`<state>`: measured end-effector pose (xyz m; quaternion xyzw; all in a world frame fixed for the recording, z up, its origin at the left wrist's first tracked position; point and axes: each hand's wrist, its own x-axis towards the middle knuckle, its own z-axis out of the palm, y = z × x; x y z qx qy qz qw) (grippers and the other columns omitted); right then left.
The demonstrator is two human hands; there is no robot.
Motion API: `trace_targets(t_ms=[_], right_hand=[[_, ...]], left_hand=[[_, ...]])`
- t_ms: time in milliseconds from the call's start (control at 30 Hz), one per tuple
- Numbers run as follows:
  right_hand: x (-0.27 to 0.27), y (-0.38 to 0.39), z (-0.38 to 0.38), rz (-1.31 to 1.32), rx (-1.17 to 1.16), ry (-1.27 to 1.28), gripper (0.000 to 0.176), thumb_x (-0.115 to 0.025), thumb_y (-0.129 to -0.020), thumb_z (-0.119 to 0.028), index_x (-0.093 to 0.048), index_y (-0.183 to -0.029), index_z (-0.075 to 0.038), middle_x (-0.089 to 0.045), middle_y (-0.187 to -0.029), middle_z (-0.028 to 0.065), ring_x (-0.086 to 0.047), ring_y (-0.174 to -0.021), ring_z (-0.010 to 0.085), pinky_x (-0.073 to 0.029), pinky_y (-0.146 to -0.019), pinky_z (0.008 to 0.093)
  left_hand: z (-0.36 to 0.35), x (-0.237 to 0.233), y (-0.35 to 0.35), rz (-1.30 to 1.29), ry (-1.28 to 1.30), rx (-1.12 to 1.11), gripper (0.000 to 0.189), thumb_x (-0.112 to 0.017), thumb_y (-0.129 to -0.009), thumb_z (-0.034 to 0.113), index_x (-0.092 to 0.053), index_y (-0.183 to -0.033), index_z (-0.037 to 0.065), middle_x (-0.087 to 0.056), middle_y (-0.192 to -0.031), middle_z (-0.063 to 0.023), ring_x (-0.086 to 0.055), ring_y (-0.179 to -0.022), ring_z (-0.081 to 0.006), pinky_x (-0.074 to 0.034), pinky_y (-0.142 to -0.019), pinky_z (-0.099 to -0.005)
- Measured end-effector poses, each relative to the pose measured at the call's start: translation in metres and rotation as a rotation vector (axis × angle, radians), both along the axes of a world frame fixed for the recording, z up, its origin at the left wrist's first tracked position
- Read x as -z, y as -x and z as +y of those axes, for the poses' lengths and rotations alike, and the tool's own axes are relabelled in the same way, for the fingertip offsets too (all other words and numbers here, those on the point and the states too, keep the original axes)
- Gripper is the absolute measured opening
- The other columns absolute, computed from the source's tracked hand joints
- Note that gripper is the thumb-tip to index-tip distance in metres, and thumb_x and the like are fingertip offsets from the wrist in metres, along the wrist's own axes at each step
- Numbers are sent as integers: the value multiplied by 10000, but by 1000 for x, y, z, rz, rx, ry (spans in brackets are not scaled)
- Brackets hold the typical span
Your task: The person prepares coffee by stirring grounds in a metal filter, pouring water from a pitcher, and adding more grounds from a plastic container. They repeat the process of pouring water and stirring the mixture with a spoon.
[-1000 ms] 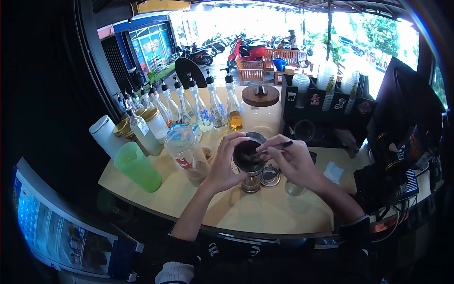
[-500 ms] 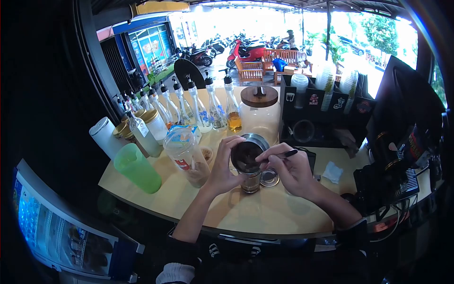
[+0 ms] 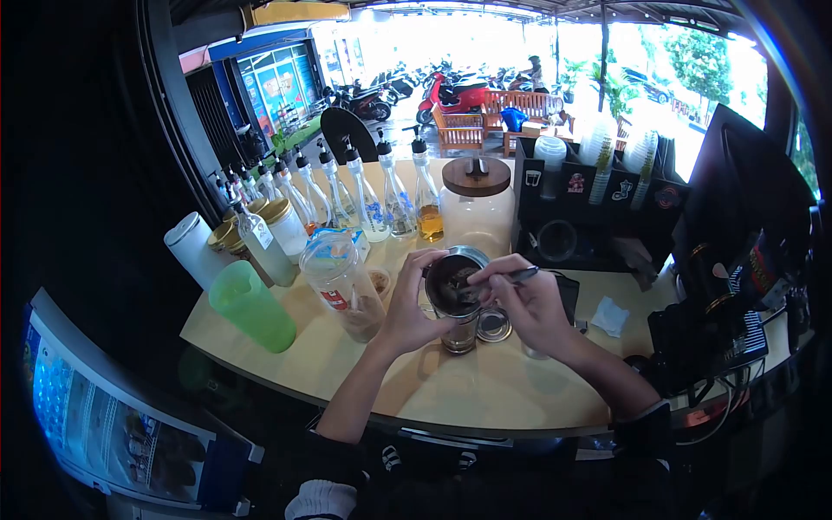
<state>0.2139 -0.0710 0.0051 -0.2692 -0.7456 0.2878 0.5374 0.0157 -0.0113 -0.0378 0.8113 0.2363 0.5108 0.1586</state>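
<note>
Mid-frame, the left hand point(image 3: 407, 307) curls wide around a round, metal-rimmed cup point(image 3: 448, 282) with dark contents; the right hand point(image 3: 533, 305) pinches a slim, dark-handled utensil point(image 3: 525, 275) inside it. Hard stirring could tip the cup — its base is mostly hidden. Room opens lower-centre, to the pale wooden counter point(image 3: 494, 390)'s curved edge.

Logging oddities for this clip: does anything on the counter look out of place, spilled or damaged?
No spill or damage stands out. Only what looks like a crumpled tissue, loose on the counter to the right of the right hand, seems untidy. The green cup appears tilted, probably from lens distortion.
</note>
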Motion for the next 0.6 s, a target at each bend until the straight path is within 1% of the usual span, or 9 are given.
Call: trace_targets(t_ms=[67, 167, 233, 367, 400, 467, 500, 533, 600], right_hand=[[3, -1, 9, 116, 42, -33, 129, -490, -952, -38, -570, -1028, 29, -654, -901, 91, -646, -818, 108, -532, -715, 243], [1, 4, 9, 175, 43, 6, 124, -498, -954, -45, -578, -1017, 25, -647, -896, 81, -636, -806, 97, -521, -713, 233], [4, 4, 7, 134, 24, 35, 125, -498, -956, -47, -577, -1017, 27, -645, -905, 82, -633, -804, 95, -519, -721, 232], [4, -1, 10, 75, 49, 53, 127, -493, -958, -43, -569, -1021, 37, -642, -926, 86, -639, -817, 94, -531, -741, 237], [2, 2, 10, 158, 32, 79, 120, -487, -959, -39, -556, -1023, 36, -643, -924, 89, -642, -816, 95, -540, -740, 243], [3, 1, 10, 138, -3, 130, 114, -483, -960, -35, -549, -1019, 36, -643, -925, 92, -643, -813, 96, -541, -738, 243], [3, 0, 10, 117, -38, 180, 107, -479, -961, -32, -541, -1014, 36, -644, -926, 95, -644, -810, 98, -541, -736, 243], [2, -1, 9, 62, -15, 172, 94, -475, -961, -28, -529, -1006, 34, -645, -920, 99, -647, -810, 106, -542, -736, 244], [-3, -6, 11, 76, 11, 147, 94, -476, -960, -28, -528, -1006, 35, -647, -917, 100, -650, -814, 109, -544, -736, 244]], left_hand=[[0, -1, -1, -6, 34, 8, 853, -867, -545, 157, -435, -1274, 58, -475, -1221, -115, -500, -1153, -256, -399, -991, -363], [1, -1, -1, 8, 30, -11, 860, -868, -541, 163, -433, -1275, 51, -476, -1223, -116, -505, -1146, -248, -406, -979, -358], [1, -3, 0, 15, 25, -5, 831, -830, -554, 99, -422, -1278, 63, -457, -1214, -103, -495, -1136, -241, -410, -989, -335], [-1, -2, 0, 13, 30, -18, 832, -831, -552, 103, -423, -1276, 63, -457, -1213, -105, -495, -1136, -242, -410, -988, -337], [0, -1, 0, 18, 30, -22, 844, -845, -547, 129, -427, -1277, 60, -466, -1220, -113, -495, -1152, -250, -399, -1002, -355], [0, -1, 1, 24, 27, -24, 857, -859, -542, 154, -430, -1278, 57, -475, -1227, -120, -495, -1169, -258, -388, -1016, -373], [1, -1, 2, 35, 11, -19, 844, -848, -552, 132, -427, -1279, 59, -461, -1226, -114, -491, -1162, -257, -400, -1002, -358], [1, -2, 3, 45, -3, -12, 831, -838, -561, 110, -424, -1280, 62, -446, -1226, -108, -488, -1156, -256, -412, -989, -343], [-2, -7, 5, 61, 7, 2, 824, -831, -567, 96, -425, -1284, 65, -443, -1228, -109, -482, -1166, -260, -414, -990, -344]])
